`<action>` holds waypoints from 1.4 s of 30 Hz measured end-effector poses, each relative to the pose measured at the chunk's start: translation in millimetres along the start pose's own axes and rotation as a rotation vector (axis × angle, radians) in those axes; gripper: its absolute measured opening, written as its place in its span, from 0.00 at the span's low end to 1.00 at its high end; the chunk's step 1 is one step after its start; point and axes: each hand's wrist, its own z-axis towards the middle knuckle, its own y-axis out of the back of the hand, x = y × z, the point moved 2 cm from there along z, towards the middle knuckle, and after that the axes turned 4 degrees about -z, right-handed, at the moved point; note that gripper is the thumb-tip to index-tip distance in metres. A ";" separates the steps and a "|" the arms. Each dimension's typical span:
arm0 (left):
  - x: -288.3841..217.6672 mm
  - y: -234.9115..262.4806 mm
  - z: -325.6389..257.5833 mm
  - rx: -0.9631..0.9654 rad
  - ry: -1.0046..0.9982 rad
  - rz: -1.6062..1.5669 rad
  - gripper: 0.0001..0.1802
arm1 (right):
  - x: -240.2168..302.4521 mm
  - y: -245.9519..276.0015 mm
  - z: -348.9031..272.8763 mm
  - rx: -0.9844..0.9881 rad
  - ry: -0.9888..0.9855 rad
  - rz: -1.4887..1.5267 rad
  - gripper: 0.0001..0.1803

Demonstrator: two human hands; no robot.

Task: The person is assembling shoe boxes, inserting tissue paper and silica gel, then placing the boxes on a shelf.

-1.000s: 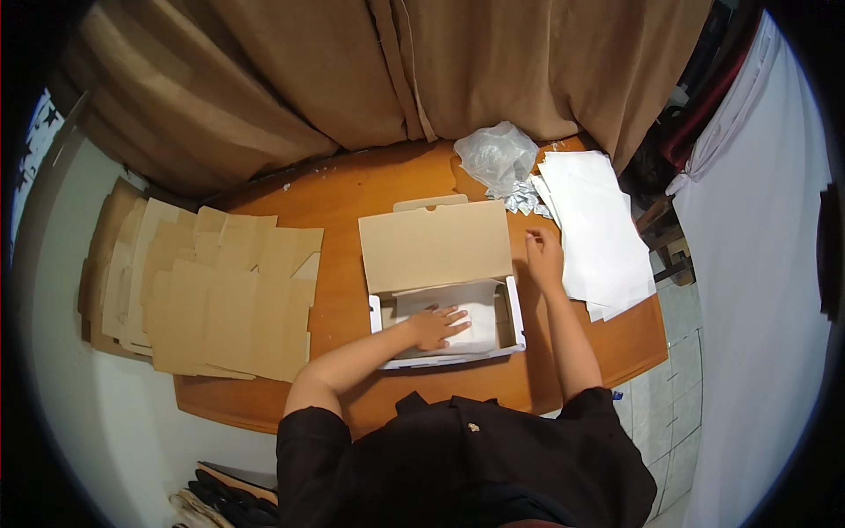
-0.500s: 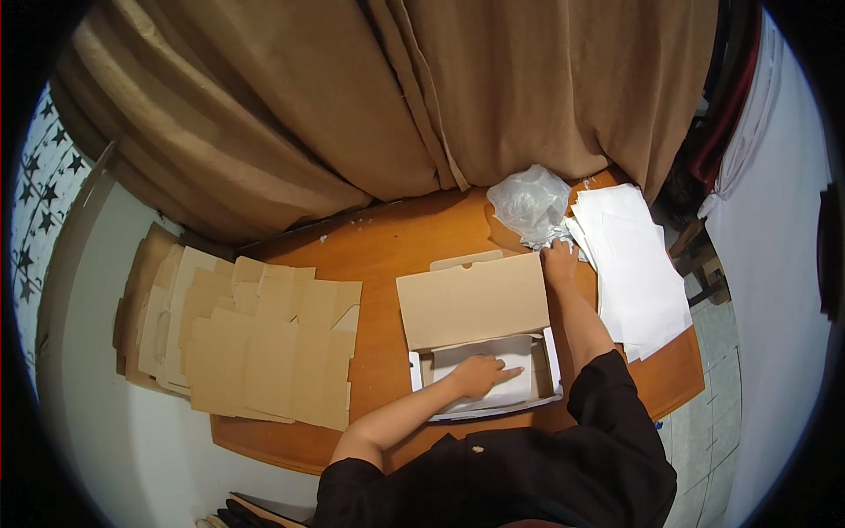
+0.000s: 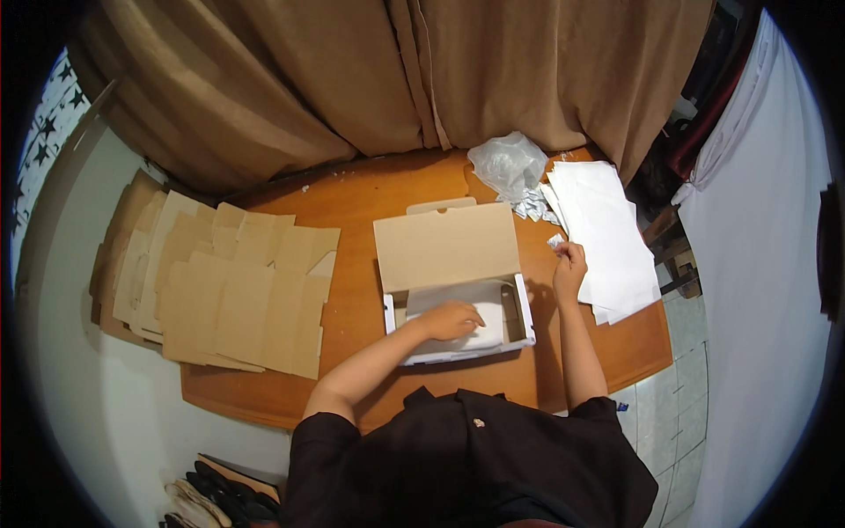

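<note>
In front of me an open cardboard box (image 3: 526, 330), white outside and brown inside, has its brown lid (image 3: 449, 249) raised at the far side. A sheet of white paper (image 3: 426, 302) lines it. My left hand (image 3: 449, 320) reaches in over the paper, fingers slightly bent and apart, apparently holding nothing. To the right of the box, my right hand (image 3: 570, 266) pinches a small white sachet (image 3: 554, 239) raised above the table. Beyond it lie several similar small sachets (image 3: 533, 207), beside a crumpled clear plastic bag (image 3: 510, 165).
Flat brown cardboard blanks (image 3: 242, 304) are stacked at the left of the wooden table (image 3: 352, 348). A stack of white paper sheets (image 3: 603, 233) covers the right side. Brown curtains (image 3: 352, 79) hang along the far edge. Shoes (image 3: 224, 493) stand below, at lower left.
My right hand has drawn back from the sachet pile toward me with one sachet. My left hand stays over the paper, its pointing finger now bent. The view has tilted slightly.
</note>
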 end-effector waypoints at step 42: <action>-66.8 10.7 -90.1 -0.867 -0.045 0.484 0.25 | 83.0 -26.5 -135.1 0.318 -0.051 -0.720 0.49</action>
